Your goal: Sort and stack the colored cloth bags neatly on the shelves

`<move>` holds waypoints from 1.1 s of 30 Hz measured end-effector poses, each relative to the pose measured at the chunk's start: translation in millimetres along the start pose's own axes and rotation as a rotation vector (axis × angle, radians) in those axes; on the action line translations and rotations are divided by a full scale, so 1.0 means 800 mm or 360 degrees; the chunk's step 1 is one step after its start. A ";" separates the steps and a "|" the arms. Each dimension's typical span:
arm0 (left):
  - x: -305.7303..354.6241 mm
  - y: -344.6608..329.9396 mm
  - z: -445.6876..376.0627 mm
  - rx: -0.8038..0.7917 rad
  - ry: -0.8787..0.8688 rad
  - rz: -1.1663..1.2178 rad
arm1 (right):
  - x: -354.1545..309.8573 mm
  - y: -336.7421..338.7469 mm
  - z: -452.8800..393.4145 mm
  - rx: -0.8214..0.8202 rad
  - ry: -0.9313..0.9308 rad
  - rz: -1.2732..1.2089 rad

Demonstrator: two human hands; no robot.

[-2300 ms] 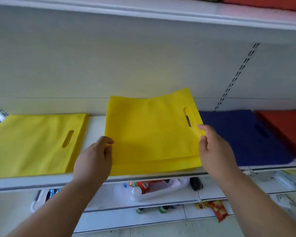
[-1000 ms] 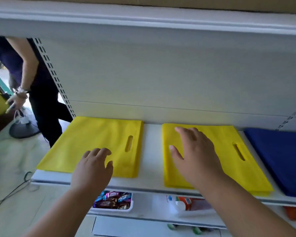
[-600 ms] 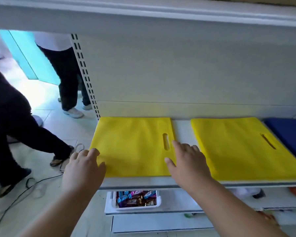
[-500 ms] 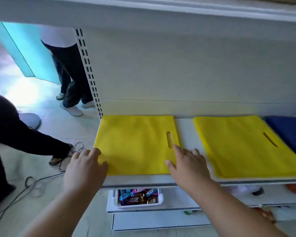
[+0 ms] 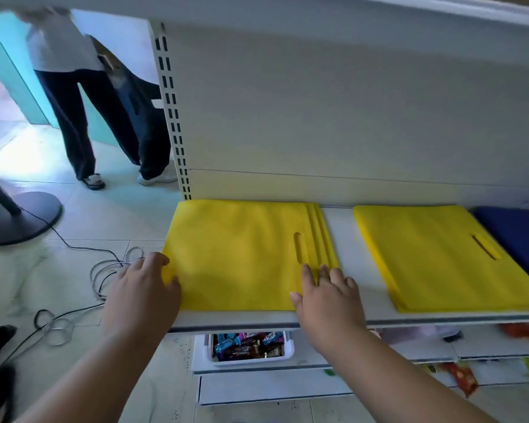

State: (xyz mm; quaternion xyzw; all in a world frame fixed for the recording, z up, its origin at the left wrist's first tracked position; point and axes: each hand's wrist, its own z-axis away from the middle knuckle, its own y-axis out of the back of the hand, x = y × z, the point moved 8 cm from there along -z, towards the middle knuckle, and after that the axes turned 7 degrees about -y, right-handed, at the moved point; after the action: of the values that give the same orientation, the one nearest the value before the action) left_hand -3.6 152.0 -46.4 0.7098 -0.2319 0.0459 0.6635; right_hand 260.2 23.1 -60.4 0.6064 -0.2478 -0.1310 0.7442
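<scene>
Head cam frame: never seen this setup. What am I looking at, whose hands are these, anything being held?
There is no robot here. A person wears one wide-angle camera on the head, looking forward and down, so both arms enter from the bottom of the picture.

The left hand rests on the front left corner of the left yellow stack of cloth bags, fingers curled at its edge. The right hand lies flat on that stack's front right corner, below the handle slot. Neither hand has lifted anything.

On the same white shelf lie a second yellow stack and, at the far right, a blue stack. A tray of sweets sits on the shelf below. Other people stand behind on the left.
</scene>
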 end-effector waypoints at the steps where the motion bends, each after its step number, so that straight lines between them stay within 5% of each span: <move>1: -0.003 -0.001 -0.001 -0.0020 0.0041 0.0007 | 0.000 0.002 0.000 -0.0007 -0.0011 -0.0048; 9: -0.011 0.003 -0.005 -0.0028 0.0091 0.0108 | 0.008 0.018 -0.029 -0.0195 -0.0182 -0.0864; 16: 0.044 0.015 0.011 0.0233 -0.0031 0.0213 | 0.085 0.083 -0.006 0.0438 -0.0010 -0.1043; 19: 0.087 0.003 0.020 0.0251 -0.0065 0.0275 | 0.138 0.091 0.005 0.0669 0.0013 -0.1055; 33: 0.422 -0.123 0.075 0.0300 -0.0206 0.0485 | 0.500 0.053 -0.016 0.0788 -0.0063 -0.1050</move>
State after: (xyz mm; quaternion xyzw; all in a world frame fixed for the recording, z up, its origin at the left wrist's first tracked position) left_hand 319.7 4.8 -18.0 0.7269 -0.3737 0.1217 0.5632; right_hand 599.9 -154.2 62.5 0.8114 -0.0785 -0.3106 0.4889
